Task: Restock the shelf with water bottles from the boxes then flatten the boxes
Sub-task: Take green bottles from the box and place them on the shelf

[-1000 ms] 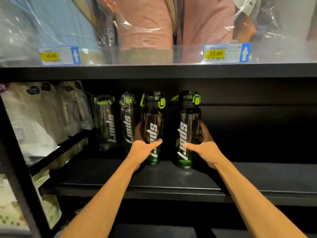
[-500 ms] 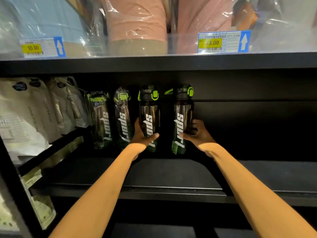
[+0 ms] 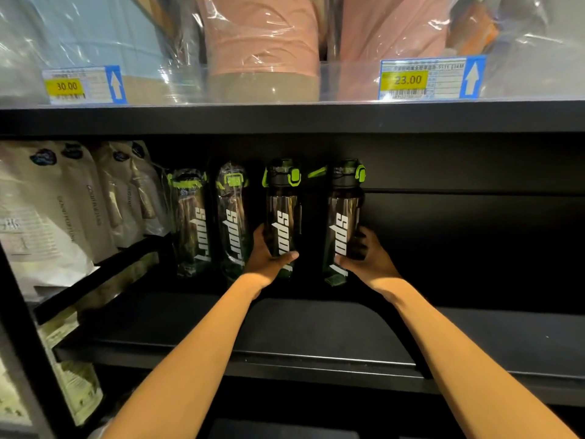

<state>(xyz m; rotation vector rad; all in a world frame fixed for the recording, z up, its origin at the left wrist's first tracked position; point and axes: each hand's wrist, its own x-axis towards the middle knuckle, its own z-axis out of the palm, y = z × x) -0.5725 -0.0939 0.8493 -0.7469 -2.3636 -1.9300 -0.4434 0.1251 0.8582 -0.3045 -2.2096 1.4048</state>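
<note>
Black shelf [image 3: 316,331], lower tier: left hand [image 3: 269,261] clasped round the third bottle [image 3: 281,210], right hand [image 3: 370,264] clasped round the fourth bottle [image 3: 343,210], both bottles upright toward the back. Bottles, four in a row: dark see-through bodies, black caps with lime-green latches, white "sport" lettering up the side; the two wrapped bottles [image 3: 232,217] at left are in clear film, beside pale pouches [image 3: 63,210]. Tier above: two yellow-and-blue labels, a "30.00" tag [image 3: 84,85] and a "23.00" tag [image 3: 432,78], fronting film-wrapped pink goods [image 3: 262,42].
</note>
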